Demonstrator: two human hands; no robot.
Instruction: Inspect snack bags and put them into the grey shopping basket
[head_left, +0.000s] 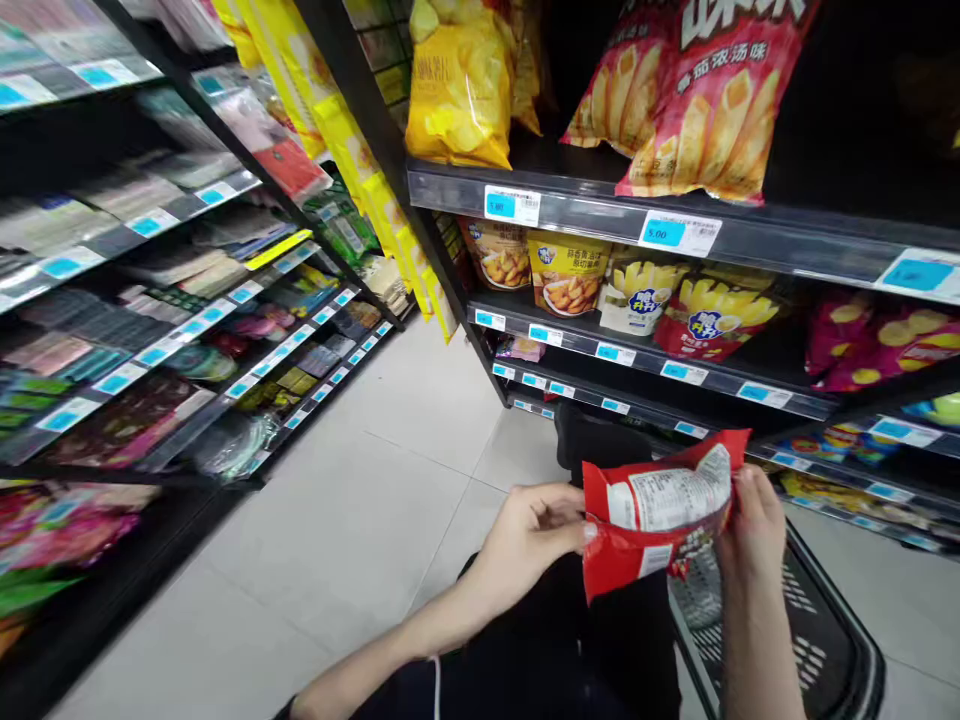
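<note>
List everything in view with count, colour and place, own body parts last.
Red bag: one, red with white panel, between both hands
Basket: one, dark, lower right
Clear item: one, transparent, in the basket; kind unclear
Yellow bag: one in front, yellow, upper shelf
Pink-red bags: two, upper shelf
Pouches: at least four, brown, yellow, white, red, shelf below
Hanging packets: several, yellow, shelf end
Price tags: many, blue-white, shelf edges
Left-side goods: many, mixed colours, blurred
Floor: light grey tiles
Left hand: one, bare, bag's left end
Right hand: one, bare, bag's right end
</note>
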